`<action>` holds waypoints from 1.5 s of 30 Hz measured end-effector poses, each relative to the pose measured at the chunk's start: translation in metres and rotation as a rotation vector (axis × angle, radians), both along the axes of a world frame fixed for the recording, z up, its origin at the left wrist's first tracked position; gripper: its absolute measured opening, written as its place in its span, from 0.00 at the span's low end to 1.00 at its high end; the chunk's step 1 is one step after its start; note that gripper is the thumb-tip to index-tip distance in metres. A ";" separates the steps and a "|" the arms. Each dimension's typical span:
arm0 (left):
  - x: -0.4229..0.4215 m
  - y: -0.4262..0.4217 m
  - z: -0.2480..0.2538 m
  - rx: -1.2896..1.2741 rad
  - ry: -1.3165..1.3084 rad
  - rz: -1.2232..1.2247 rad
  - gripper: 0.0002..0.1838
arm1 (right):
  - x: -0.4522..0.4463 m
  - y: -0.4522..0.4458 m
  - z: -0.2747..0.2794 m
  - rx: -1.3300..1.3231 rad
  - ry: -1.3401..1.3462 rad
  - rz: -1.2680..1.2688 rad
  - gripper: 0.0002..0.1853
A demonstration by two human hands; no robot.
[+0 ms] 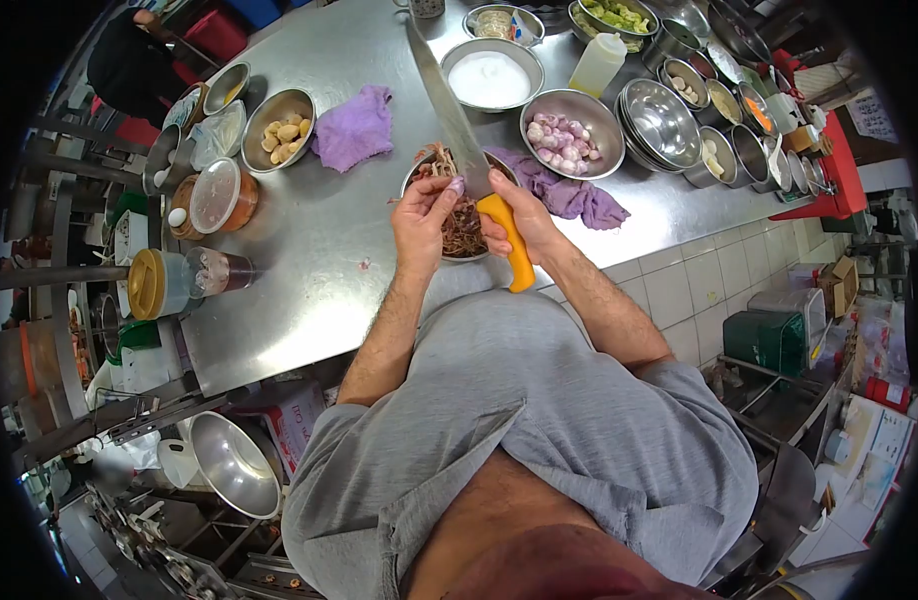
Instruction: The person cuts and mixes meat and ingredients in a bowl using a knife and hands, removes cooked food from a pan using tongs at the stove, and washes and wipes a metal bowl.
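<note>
My right hand (pixel 516 213) is closed round the yellow handle of a large knife (pixel 449 110), whose long blade points up and away across the table. Pinched between the thumb and fingers of my left hand (pixel 424 215) is a small purplish shallot (pixel 457 187), close to the base of the blade. Both hands are above a metal bowl (pixel 466 259) of brown, stringy peelings (pixel 466 236), partly hidden by them. Just to the right, a metal bowl (pixel 606 132) holds many pink-white shallots (pixel 564 143). A crumpled purple cloth (pixel 584 203) lies beside these bowls.
A bowl of white contents (pixel 489 80) and a squeeze bottle (pixel 599 65) stand farther back. Stacked metal bowls (pixel 662 122) and several small containers fill the right side. On the left are a bowl of yellowish pieces (pixel 282 138), another purple cloth (pixel 354 128) and lidded tubs (pixel 222 195).
</note>
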State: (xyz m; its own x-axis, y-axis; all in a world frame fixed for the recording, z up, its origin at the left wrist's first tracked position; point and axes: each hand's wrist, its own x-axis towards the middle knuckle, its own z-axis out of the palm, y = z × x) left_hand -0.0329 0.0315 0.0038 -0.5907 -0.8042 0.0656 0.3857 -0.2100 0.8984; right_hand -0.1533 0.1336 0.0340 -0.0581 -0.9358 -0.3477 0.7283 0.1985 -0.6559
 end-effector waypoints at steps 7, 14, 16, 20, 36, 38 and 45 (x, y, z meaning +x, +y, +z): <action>-0.001 0.001 0.000 0.067 0.061 -0.009 0.09 | 0.005 0.000 0.008 0.004 0.277 -0.060 0.26; -0.001 0.001 -0.001 0.017 0.146 0.023 0.07 | -0.001 -0.001 0.001 -0.017 -0.057 0.036 0.28; -0.003 0.001 -0.007 0.045 0.250 0.012 0.08 | -0.003 -0.001 0.001 -0.048 -0.145 0.072 0.29; -0.008 0.001 -0.009 0.141 0.337 -0.070 0.08 | -0.004 -0.001 0.002 -0.057 -0.164 0.030 0.29; -0.005 0.004 0.011 0.365 0.125 -0.057 0.12 | 0.008 0.002 0.010 -0.024 0.063 -0.126 0.23; -0.007 0.006 0.007 0.331 0.138 -0.044 0.13 | 0.009 0.000 0.006 -0.013 0.068 -0.143 0.23; -0.010 0.006 -0.001 0.309 0.107 0.012 0.14 | 0.015 -0.004 0.005 -0.013 0.277 -0.238 0.23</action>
